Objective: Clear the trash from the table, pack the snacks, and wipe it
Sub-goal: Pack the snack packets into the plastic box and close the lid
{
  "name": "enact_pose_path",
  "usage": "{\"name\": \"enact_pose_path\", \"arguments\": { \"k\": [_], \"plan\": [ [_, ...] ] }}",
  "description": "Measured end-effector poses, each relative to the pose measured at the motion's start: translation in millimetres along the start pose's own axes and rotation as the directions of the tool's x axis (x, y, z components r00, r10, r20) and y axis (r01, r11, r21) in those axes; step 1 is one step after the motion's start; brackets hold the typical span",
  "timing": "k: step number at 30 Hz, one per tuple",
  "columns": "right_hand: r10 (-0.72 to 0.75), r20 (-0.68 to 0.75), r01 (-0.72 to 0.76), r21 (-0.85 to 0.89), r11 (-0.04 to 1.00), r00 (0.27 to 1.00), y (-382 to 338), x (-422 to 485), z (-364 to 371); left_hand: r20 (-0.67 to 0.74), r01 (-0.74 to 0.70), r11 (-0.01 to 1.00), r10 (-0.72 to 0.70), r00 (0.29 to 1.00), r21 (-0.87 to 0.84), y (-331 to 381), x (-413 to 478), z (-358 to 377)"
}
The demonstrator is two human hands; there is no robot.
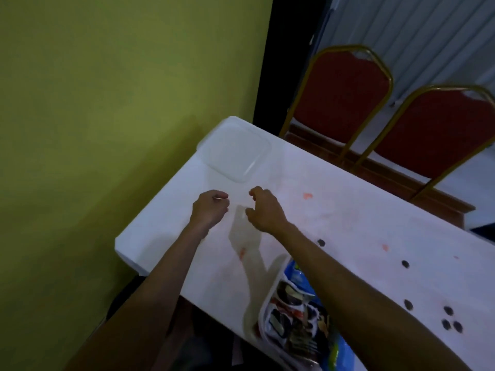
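A clear plastic lid [239, 152] lies flat on the far left corner of the white table [348, 210]. Just short of it are both my hands, above the tabletop. My left hand [210, 208] has its fingers curled in, with nothing visible in it. My right hand [263, 207] has bent fingers spread apart from the thumb and holds nothing. A clear container [290, 314] filled with snack packets, blue and white ones among them, sits at the near edge under my right forearm. Several small dark round bits [405, 263] are scattered on the right of the table, and reddish smears [307, 196] mark its surface.
A green wall [107, 103] runs along the table's left side. Two red chairs with gold frames [345, 97] stand behind the far edge. The table's near left corner [120, 246] juts out beside my left forearm.
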State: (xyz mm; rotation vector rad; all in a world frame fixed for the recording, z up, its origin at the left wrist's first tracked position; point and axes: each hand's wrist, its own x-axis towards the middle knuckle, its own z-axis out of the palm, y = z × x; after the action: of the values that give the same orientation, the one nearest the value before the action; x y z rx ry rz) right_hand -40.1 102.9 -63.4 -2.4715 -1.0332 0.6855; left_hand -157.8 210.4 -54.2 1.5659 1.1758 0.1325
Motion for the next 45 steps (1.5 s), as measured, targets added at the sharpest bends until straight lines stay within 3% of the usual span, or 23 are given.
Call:
{"name": "enact_pose_path", "arguments": {
  "k": [15,20,25,31,37,41,45],
  "plan": [
    [0.145,0.108,-0.111,-0.269,0.957,0.984,-41.0,119.8,33.0,0.058,0.213,0.968,-0.207,0.977,-0.130,-42.9,57.3,-41.9],
    [0.092,0.073,-0.053,-0.416,0.908,0.993,-34.9,114.7,41.7,0.053,0.209,0.961,-0.203,0.978,-0.183,-54.2,63.8,-49.7],
    [-0.067,0.083,0.099,-0.499,0.861,0.994,-44.1,96.8,37.8,0.090,0.186,0.959,-0.170,0.981,-0.215,-58.8,58.5,-55.2],
    [-0.156,-0.228,0.124,-0.149,0.981,0.961,-65.2,42.8,16.7,0.025,0.166,0.967,-0.165,0.986,-0.193,-52.7,42.8,-63.9],
    [-0.110,-0.493,0.260,0.247,0.934,0.863,-65.0,-40.8,-14.1,0.020,0.091,0.970,-0.089,0.996,-0.223,-27.6,4.9,-42.6],
    [0.032,-0.399,0.221,0.571,0.790,0.916,-42.0,-109.5,-40.8,0.085,0.144,0.926,-0.121,0.989,-0.349,-13.5,-20.4,-9.8],
    [0.059,-0.229,0.164,0.834,0.527,0.972,-3.0,-170.0,-55.7,0.194,0.254,0.877,-0.189,0.963,-0.407,-12.7,-51.5,17.0]
  ]
}}
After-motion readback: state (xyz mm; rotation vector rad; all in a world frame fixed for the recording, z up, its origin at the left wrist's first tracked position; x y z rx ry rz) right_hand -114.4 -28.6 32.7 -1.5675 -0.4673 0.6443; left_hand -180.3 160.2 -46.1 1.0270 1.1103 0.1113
